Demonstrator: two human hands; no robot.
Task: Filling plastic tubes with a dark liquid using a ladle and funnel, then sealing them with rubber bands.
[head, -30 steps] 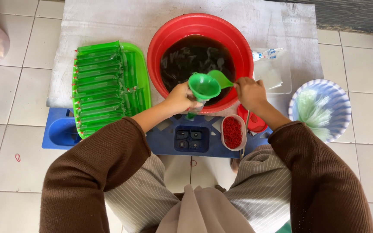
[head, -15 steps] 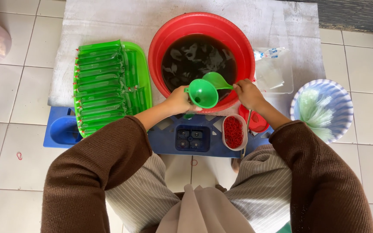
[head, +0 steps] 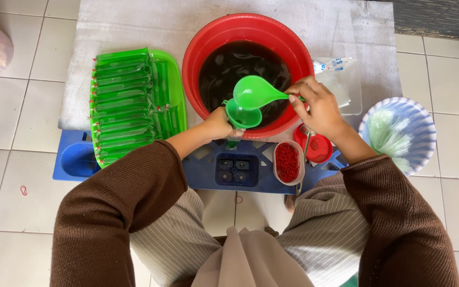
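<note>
A bright green plastic ladle (head: 256, 91) with a round, deep bowl and a slim handle hangs over the near side of a big red basin (head: 248, 32) filled with dark liquid. Just under its bowl sits a green funnel (head: 243, 114), wide mouth up, at the basin's near rim. The right hand (head: 319, 106) has its grip clenched on the end of the ladle's handle, fingers curled round it and thumb on top. The left hand (head: 218, 123) grips the funnel from the left, fingers wrapped about its lower part; what lies below the spout is hidden by the hand. The ladle's long axis runs nearly level across the view, the bowl pointing left toward the funnel and the handle pointing right into the right hand. Left of the basin a green tray (head: 173, 69) holds rows of filled green packets (head: 123, 106). Near the right wrist stand a small tub of red rubber bands (head: 288, 162) and a blue-striped bowl (head: 421, 125).
</note>
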